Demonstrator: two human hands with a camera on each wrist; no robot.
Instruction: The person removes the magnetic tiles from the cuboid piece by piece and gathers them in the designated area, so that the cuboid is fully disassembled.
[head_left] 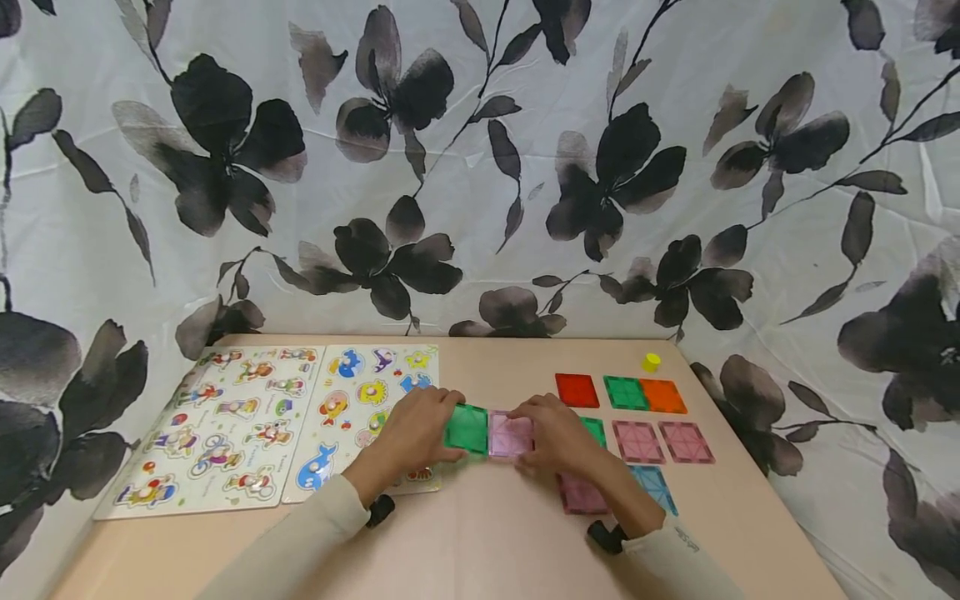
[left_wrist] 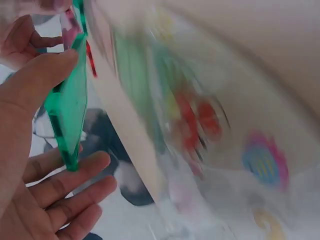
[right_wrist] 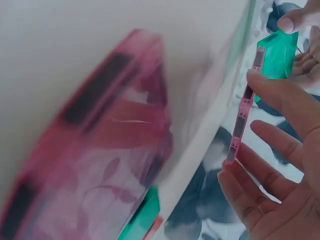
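Observation:
Over the middle of the table, a green magnetic tile [head_left: 466, 429] and a pink magnetic tile [head_left: 510, 434] stand side by side, their edges meeting in the head view. My left hand [head_left: 411, 429] pinches the green one by its outer edges, thumb at one side and fingers at the other. The pink one is held the same way in my right hand [head_left: 562, 433]; dark magnets show along its edge in the right wrist view. Both tiles are raised off the table, as the wrist views show. Part of the right hand hides tiles lying behind it.
Two picture puzzle boards [head_left: 291, 479] lie on the left; the left hand overlaps one. On the right lie several loose tiles, including a red tile [head_left: 577, 390], an orange tile [head_left: 663, 396] and a blue tile [head_left: 654, 487]. A yellow cylinder [head_left: 651, 362] stands behind them. A floral cloth [head_left: 510, 167] hangs at the back.

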